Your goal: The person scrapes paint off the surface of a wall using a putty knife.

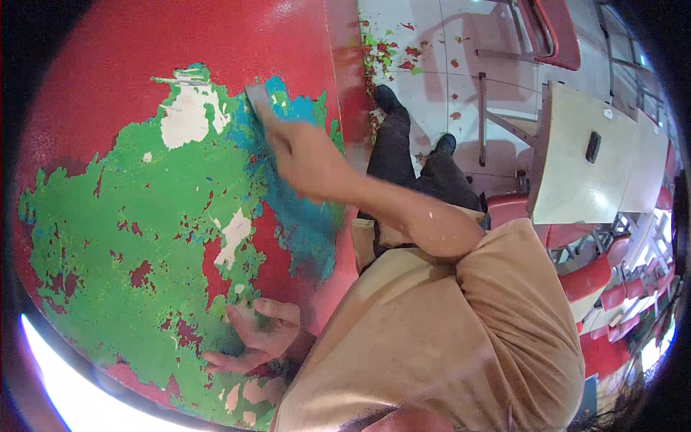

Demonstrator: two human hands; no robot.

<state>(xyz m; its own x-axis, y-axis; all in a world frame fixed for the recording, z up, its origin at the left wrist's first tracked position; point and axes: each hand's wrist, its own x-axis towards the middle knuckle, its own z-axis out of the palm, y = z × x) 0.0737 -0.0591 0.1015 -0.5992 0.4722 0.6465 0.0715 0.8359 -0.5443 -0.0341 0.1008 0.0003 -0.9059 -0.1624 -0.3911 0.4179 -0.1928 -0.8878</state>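
Scraper [257, 96] is the tool in hand: a small flat grey blade, held by the right hand [306, 158] with the fingers curled tightly round its lower end, so that only the blade tip shows above them. The blade lies against the painted surface [108, 65] at the upper edge of a blue-green patch [306, 216], just beside a pale bare spot [186, 119] where the paint is gone. The hand is blurred, so the exact finger placement cannot be told.

That surface is a large red panel with curved edges, its top coat stripped away over a wide area to show bright green [108, 209] beneath, with scattered red islands and a few cream spots. The left hand [255, 335] rests flat on the lower part of the panel, fingers spread and holding nothing, its grip open against the green and red paint.

A tan sleeve and shirt [446, 338] fill the lower right. Beyond the panel's right edge stand dark trousers and black shoes [389, 97] on a white tiled floor [425, 43] littered with red and green paint flakes [385, 54]. Farther right are a pale worktop [568, 165] with a small dark object [592, 146] on it, and red chairs [597, 277].
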